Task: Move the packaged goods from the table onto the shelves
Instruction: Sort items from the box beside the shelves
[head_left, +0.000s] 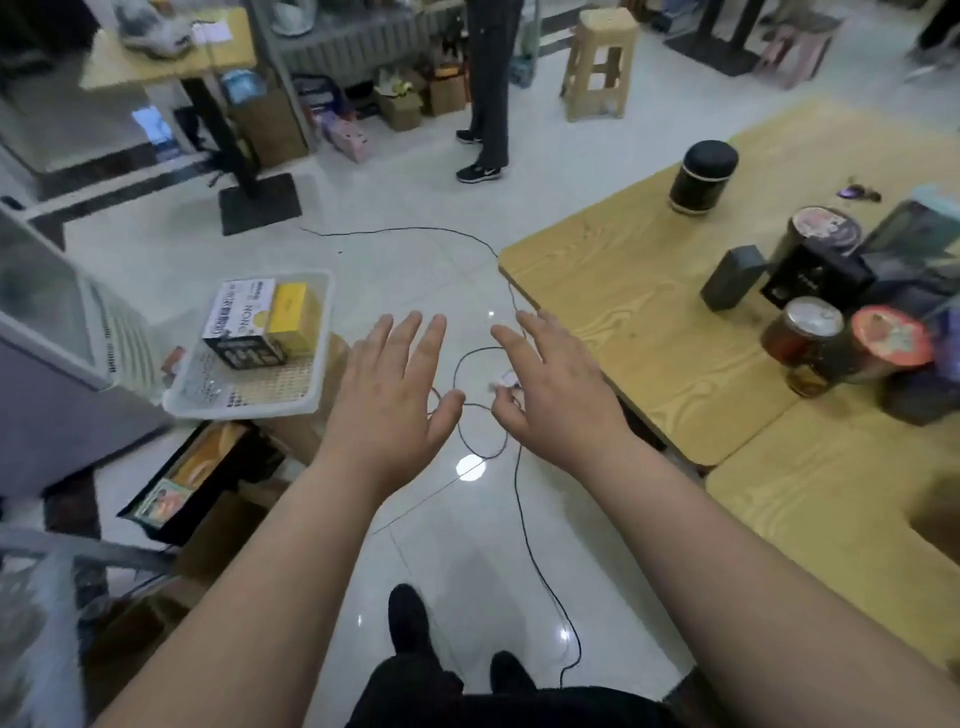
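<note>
glossy white tile floor (415, 270) lies open under and ahead of your hands, crossed by a thin black cable (524, 519) that loops beneath them. your left hand (395, 384) and right hand (550, 384) hover side by side, fingers spread wide, holding nothing. just right of your right hand runs the corner edge of the wood-grain table (623, 312). the packaged goods (815, 280) sit further right on it: a foil-topped can (805, 338), a red-lidded cup (891, 343), a dark rectangular box (732, 278) and a round black canister (701, 176). left of your left hand, a white perforated basket (239, 410) holds two boxes (241, 322).
</note>
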